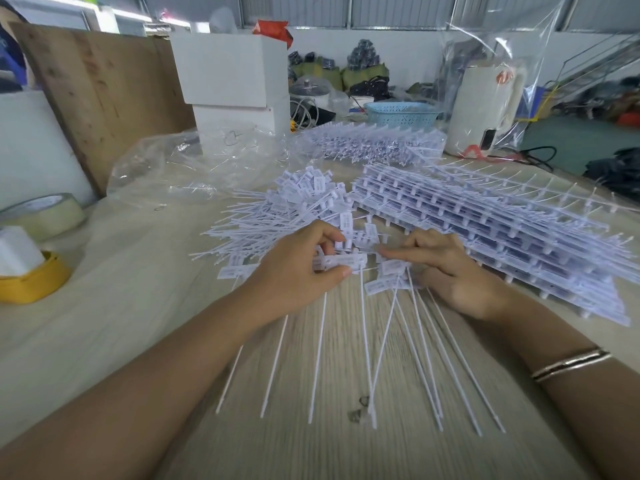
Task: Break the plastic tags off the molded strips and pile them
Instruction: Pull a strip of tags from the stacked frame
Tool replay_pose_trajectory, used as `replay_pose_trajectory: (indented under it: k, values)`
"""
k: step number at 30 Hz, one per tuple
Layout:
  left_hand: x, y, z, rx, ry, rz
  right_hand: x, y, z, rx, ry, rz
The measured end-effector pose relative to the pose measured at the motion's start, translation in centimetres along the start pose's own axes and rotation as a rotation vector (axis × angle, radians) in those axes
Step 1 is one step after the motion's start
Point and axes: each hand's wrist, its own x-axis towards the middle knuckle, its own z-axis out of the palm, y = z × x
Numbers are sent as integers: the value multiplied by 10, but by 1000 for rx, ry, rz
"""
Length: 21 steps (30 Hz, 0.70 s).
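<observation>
1. Judging from the table (145, 299), the work looks to be partly done: a heap of separated tags (277, 216) lies just beyond the left hand, tails fanned leftward.
2. Outstanding stock is considerable: a stack of molded strips (491, 223) sits beside the right hand, and a second stack (374, 142) lies farther back near a blue basket (401, 114).
3. The strip in hand (391, 271) rests on the table between both hands, its thin tails pointing toward the person; several tags remain attached.
4. Left hand (304, 268): fingers curled, thumb and fingers pinching one tag head (341, 262) at the strip's left end.
5. Right hand (446, 268): fingers bent, tips pressing on the adjoining tag heads; a full grasp cannot be confirmed owing to blur.
6. A clear plastic bag (187, 168) lies behind the heap.
</observation>
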Motion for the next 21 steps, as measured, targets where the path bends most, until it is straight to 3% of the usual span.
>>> replay_pose_trajectory:
  k: [5, 10, 16, 21]
  values:
    - [-3, 5, 5, -11, -14, 12, 5, -17, 3, -134, 247, -176]
    - [-4, 11, 9, 2, -17, 91, 11, -38, 18, -416, 233, -379]
    - [-3, 13, 9, -30, -9, 89, 3, -36, 13, -234, 147, -312]
    - [-4, 17, 8, -121, -29, 83, 7, -37, 16, -399, 208, -346]
